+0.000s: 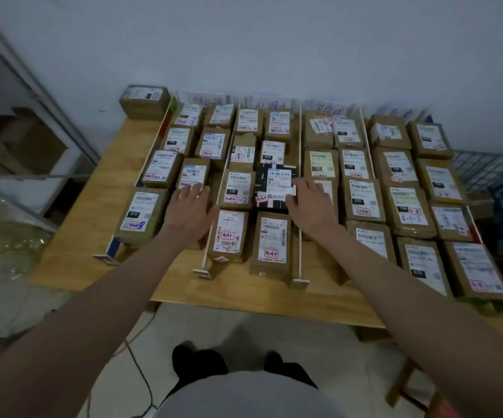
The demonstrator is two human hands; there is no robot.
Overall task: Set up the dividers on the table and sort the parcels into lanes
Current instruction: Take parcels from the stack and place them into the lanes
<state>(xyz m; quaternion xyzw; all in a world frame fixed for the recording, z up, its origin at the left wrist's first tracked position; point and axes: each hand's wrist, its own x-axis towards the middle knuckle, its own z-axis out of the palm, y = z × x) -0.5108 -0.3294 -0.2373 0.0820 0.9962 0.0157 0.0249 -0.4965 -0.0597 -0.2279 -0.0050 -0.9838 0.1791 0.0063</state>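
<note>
We spread both hands flat, fingers straight: left hand (188,206) on a brown cardboard parcel, right hand (310,203) beside the black-and-white labelled parcel (276,188) mid-table. Best we nudge it square between the thin white dividers (300,188), not lifting.

- Brown cardboard parcels (276,241) with white labels lie flat in rows, filling the frame's centre and right.
- Thin white upright dividers (300,188) separate them into lanes.

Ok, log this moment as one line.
left hand open on a parcel | right hand touching black parcel | dividers up, lanes filled
</note>
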